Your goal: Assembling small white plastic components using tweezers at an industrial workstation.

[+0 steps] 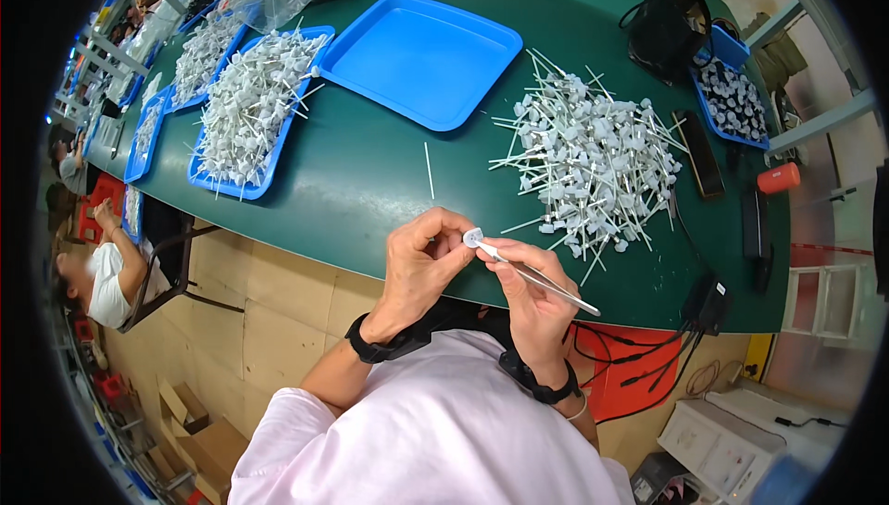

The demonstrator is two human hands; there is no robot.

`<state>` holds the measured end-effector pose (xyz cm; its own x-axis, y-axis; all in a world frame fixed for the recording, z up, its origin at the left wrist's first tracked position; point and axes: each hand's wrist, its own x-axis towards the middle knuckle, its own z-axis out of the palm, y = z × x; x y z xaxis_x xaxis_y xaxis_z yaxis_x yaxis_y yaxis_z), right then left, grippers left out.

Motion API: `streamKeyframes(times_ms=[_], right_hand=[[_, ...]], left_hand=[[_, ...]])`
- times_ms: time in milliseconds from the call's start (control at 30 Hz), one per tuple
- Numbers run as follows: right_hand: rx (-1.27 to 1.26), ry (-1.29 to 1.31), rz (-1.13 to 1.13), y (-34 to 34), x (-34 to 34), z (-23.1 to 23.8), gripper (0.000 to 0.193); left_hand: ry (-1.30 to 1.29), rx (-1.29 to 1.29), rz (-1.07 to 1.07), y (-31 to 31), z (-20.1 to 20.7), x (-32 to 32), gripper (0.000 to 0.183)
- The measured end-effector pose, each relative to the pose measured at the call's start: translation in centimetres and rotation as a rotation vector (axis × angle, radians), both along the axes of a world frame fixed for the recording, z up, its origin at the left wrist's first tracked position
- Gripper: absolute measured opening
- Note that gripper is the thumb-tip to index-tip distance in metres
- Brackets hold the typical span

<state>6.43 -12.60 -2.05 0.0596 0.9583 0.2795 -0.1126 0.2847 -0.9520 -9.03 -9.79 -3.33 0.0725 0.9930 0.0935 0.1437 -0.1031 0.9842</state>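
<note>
Close to the table's front edge, my left hand (419, 260) pinches a small translucent white plastic piece (472, 236) between thumb and fingers. My right hand (537, 297) is closed on a pair of silver tweezers (554, 289), whose pale tip meets the plastic piece. What sits inside the piece is too small to make out. A thin white stick (429, 171) lies alone on the table just beyond my left hand. To the right of it, a loose heap of white sticks with translucent caps (593, 158) spreads over the green tabletop.
A blue tray (444, 116) with a bare floor stands beyond my hands. Another blue tray (252, 192) at the left is piled with capped sticks. At the far right are a black bag (669, 28), a dark phone-like slab (698, 153) and a red cup (778, 178). Cables (681, 334) hang at the right edge.
</note>
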Motion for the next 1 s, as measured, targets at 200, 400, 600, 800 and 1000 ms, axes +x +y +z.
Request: streamKeyframes(times_ms=[200,400,600,800,1000], right_hand=[[0.056,-0.059,-0.047,-0.3,0.4,-0.3,0.013],[0.022,-0.073,-0.064,-0.7,0.6,-0.5,0.014],[0.048,-0.086,-0.102,-0.7,0.9,-0.2,0.014],[0.044,-0.113,-0.114,-0.7,1.0,-0.5,0.015],[0.032,-0.160,-0.120,-0.5,1.3,-0.3,0.016]], left_hand=[[-0.353,-0.292,-0.157,-0.7,1.5,0.0,0.022],[-0.455,-0.432,-0.221,-0.3,0.9,-0.4,0.024],[-0.551,-0.442,-0.185,-0.5,0.6,0.9,0.021],[-0.530,-0.398,-0.175,-0.7,0.1,1.2,0.020],[-0.502,-0.368,-0.158,-0.7,0.1,1.6,0.019]])
